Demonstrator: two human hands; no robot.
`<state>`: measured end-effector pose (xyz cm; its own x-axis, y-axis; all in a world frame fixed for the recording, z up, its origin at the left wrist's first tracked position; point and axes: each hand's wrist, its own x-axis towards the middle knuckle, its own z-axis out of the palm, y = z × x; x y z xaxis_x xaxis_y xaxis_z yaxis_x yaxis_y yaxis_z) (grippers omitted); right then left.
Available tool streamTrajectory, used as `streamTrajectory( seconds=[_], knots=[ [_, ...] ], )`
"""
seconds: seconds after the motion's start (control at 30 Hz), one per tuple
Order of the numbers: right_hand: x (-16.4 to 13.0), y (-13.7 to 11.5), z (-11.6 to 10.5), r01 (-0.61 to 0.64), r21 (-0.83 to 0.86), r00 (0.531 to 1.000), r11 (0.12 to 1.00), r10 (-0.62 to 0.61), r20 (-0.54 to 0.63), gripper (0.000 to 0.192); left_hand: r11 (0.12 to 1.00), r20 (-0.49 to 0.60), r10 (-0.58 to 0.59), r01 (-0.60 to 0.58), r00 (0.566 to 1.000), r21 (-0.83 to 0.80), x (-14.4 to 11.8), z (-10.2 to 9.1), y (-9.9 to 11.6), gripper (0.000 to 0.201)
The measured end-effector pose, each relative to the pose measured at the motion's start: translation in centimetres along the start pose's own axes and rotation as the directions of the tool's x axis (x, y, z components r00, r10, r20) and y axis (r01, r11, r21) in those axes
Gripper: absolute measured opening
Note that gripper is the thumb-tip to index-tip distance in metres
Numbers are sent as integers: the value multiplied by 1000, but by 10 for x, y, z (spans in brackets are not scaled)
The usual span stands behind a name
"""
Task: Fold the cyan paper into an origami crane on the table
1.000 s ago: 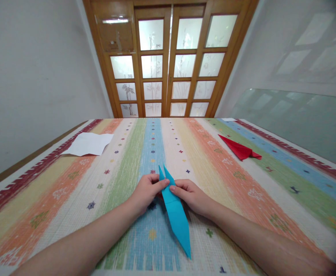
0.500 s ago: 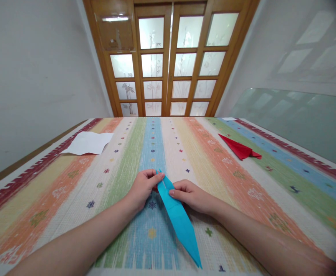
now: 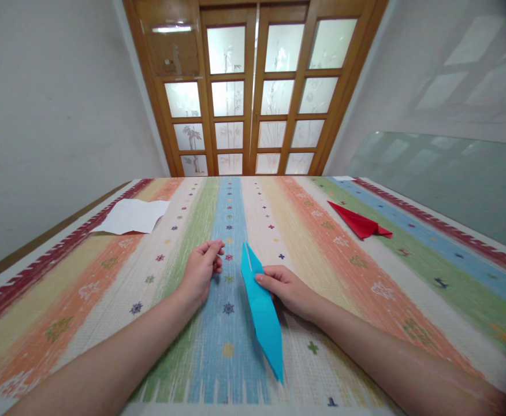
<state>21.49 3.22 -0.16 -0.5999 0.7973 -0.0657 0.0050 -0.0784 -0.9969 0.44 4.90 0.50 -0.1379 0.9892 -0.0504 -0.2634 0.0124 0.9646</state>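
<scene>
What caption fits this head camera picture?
Right hand holds a folded blue paper on a striped tablecloth; left hand rests beside it.

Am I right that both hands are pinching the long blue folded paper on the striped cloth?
Not quite. The head view shows only the right hand on the blue folded paper; the left hand rests apart from it on the striped cloth.

I see a white paper sheet (image 3: 132, 216) far left on the striped worktop (image 3: 365, 277), folded red paper (image 3: 359, 222) far right, wooden doors (image 3: 253, 92) behind.
</scene>
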Motion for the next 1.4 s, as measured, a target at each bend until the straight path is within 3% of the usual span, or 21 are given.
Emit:
streamTrajectory(
  seconds=[0.07, 0.13, 0.2, 0.27, 0.67, 0.93, 1.07, 1.4],
  knots=[
    [3, 2, 2, 15, 69, 993, 998, -6, -122, 46, 999, 52, 36, -38, 998, 32, -5, 3, 0, 43],
    [5, 4, 2, 28, 105, 981, 994, -7, -194, 45, 996, 171, 31, -45, 985, 73, -14, 8, -2, 51],
    [6, 5, 2, 39, 110, 979, 993, -16, -203, 45, 994, 310, -2, -33, 951, 108, -22, 13, -5, 58],
    [6, 6, 2, 42, 93, 984, 995, -25, -177, 45, 991, 377, -21, -31, 926, 130, -26, 16, -8, 58],
    [4, 4, 2, 24, 46, 986, 999, -16, -168, 43, 988, 335, 9, -59, 942, 140, -25, 15, -12, 40],
    [4, 4, 4, 41, 57, 984, 998, -31, -174, 41, 977, 452, 23, -116, 892, 178, -27, 15, -13, 35],
    [4, 6, 3, 61, 63, 981, 996, -49, -185, 41, 970, 424, 50, -145, 904, 193, -27, 14, -16, 31],
    [4, 6, 4, 47, 113, 979, 993, -23, -203, 43, 973, 359, -7, -76, 933, 216, -25, 14, -13, 32]
  ],
)
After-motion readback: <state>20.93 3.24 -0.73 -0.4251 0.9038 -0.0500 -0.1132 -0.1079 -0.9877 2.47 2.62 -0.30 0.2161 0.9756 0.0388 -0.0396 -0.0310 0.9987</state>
